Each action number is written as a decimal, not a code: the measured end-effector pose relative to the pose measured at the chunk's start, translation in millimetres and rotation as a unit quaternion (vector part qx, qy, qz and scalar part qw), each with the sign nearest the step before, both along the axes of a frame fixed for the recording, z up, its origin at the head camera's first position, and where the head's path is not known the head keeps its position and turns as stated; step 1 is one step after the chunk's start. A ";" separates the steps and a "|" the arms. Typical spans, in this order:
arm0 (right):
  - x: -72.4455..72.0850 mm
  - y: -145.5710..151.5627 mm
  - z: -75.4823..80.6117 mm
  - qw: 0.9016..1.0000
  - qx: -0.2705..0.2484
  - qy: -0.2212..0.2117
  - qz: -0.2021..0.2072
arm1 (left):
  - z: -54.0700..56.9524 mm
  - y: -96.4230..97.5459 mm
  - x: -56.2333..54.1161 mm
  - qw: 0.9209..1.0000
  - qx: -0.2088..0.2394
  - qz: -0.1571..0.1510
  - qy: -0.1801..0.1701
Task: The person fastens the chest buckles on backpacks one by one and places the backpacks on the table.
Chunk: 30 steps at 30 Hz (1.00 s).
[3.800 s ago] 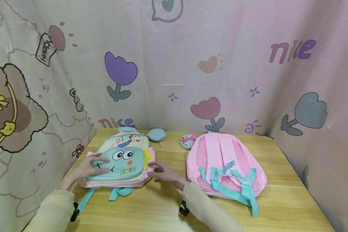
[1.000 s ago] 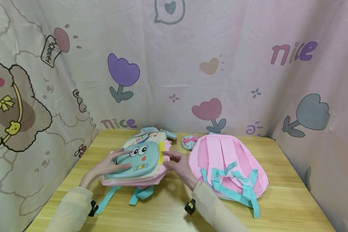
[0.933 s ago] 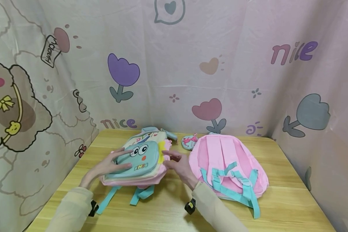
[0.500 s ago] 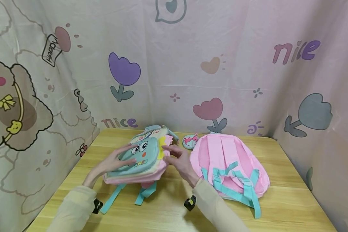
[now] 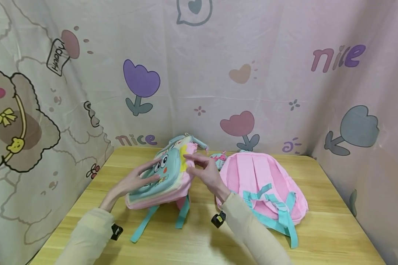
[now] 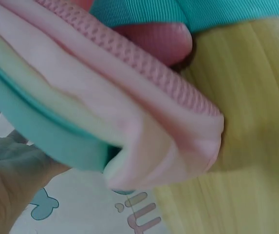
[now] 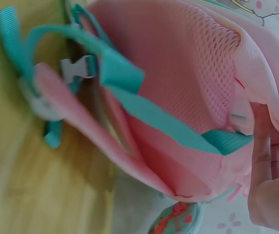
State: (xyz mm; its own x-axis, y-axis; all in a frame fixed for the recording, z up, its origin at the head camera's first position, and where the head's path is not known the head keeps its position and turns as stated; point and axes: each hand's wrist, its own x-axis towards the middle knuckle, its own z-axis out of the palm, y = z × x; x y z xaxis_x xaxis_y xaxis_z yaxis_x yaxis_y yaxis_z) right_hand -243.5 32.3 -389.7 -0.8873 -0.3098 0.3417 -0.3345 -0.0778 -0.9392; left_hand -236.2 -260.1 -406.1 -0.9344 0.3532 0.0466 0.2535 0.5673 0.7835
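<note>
A small pink and teal backpack [image 5: 174, 163] with a cartoon face and yellow side trim stands tilted on the table, its right side raised. My left hand [image 5: 132, 182] rests on its front pocket, fingers spread and fairly straight. At the raised side, my right hand [image 5: 210, 176] pinches the pink fabric between thumb and fingers. The right wrist view shows the pink mesh back [image 7: 212, 63], a teal strap with a white buckle [image 7: 78, 69], and the right fingers at the bag's edge. Two teal strap ends [image 5: 145, 224] trail under the bag.
A second pink backpack [image 5: 262, 165] lies to the right, back side up, with teal straps tangled over it. Between the bags, at the back, sits a round teal and pink pouch [image 5: 217, 158]. Printed curtains [image 5: 199, 73] hang behind the wooden table [image 5: 331, 217].
The left backpack has shifted right from its flat position. Its right side has risen as my right hand lifted it, turning its front leftward. My left hand has stayed on the front pocket.
</note>
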 end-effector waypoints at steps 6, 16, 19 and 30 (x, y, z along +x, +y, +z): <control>-6.7 4.5 21.5 0.999 0.024 0.030 0.012 | 7.9 8.3 -4.3 0.999 0.042 -0.024 -0.008; -16.0 4.1 71.4 0.998 0.042 0.048 0.027 | 38.2 43.7 -11.5 0.981 0.172 -0.063 -0.062; -16.7 -1.5 78.8 0.997 0.044 0.052 0.042 | 44.4 50.5 -12.9 0.978 0.191 -0.059 -0.060; -15.3 -21.5 70.3 0.999 0.000 0.045 0.031 | 44.9 49.8 -12.5 0.959 0.266 -0.059 -0.079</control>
State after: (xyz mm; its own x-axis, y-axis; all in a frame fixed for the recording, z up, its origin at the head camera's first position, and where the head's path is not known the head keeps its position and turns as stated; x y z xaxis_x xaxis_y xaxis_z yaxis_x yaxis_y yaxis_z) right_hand -258.8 10.8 -319.4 -0.8324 -0.3629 0.4188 -0.4121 -0.0998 -0.9056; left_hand -248.7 -210.2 -361.2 -0.8996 0.4226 0.1103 0.1454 0.0517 0.9880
